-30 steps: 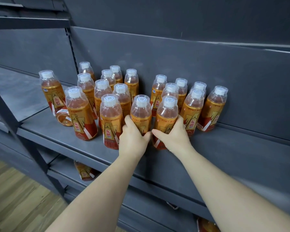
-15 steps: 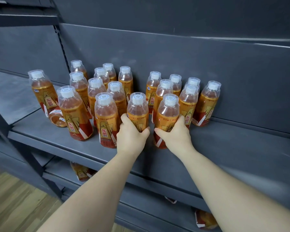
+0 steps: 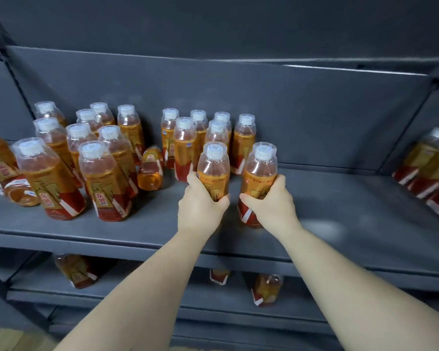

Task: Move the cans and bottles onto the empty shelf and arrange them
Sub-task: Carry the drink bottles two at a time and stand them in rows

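Bottles: two in hand, both upright at the front of the shelf. I cannot tell whether their bases touch it.

- Your left hand wraps the left bottle at mid-label, fingers curled round one side and thumb round the other.
- Your right hand grips the right bottle the same way.
- Likely reason: a mid-body grip keeps each bottle vertical, and one per hand lets you set a pair side by side.
- The pair sits just in front of the back cluster, well apart from the left cluster.

Versus a second ago:
- The pair has shifted right, out of the left cluster's front row.
- A fallen bottle now lies in the gap. It was not seen lying there before.
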`<state>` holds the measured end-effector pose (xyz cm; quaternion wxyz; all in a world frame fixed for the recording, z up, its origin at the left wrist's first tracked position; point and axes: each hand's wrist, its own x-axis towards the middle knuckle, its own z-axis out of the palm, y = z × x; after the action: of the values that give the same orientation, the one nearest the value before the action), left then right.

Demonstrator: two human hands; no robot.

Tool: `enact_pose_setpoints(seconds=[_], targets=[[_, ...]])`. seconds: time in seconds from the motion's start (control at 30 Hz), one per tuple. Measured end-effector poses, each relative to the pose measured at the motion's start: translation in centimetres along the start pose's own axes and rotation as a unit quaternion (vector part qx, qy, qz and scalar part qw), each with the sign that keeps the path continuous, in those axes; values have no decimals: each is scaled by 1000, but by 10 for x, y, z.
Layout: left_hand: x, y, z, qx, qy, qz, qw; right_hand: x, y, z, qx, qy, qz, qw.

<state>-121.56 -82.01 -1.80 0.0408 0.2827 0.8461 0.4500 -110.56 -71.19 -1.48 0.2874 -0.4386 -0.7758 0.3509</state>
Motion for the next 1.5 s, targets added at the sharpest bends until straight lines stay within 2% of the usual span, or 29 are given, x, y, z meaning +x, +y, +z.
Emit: enact_pose_setpoints(seconds=[0.53, 1.0, 1.23, 1.5], targets=[[-162, 101, 87, -19, -128, 100, 987, -126, 110, -176, 7, 113, 81, 990], [-291, 179, 155, -34, -246, 194, 949, -227, 190, -303, -7, 211, 160, 964], [-333, 223, 204, -17, -304, 230, 924, -241, 230, -356, -15, 264, 205, 942], [-339, 276, 270, -59, -354, 259, 897, -223, 266, -411, -25, 304, 233, 924]])
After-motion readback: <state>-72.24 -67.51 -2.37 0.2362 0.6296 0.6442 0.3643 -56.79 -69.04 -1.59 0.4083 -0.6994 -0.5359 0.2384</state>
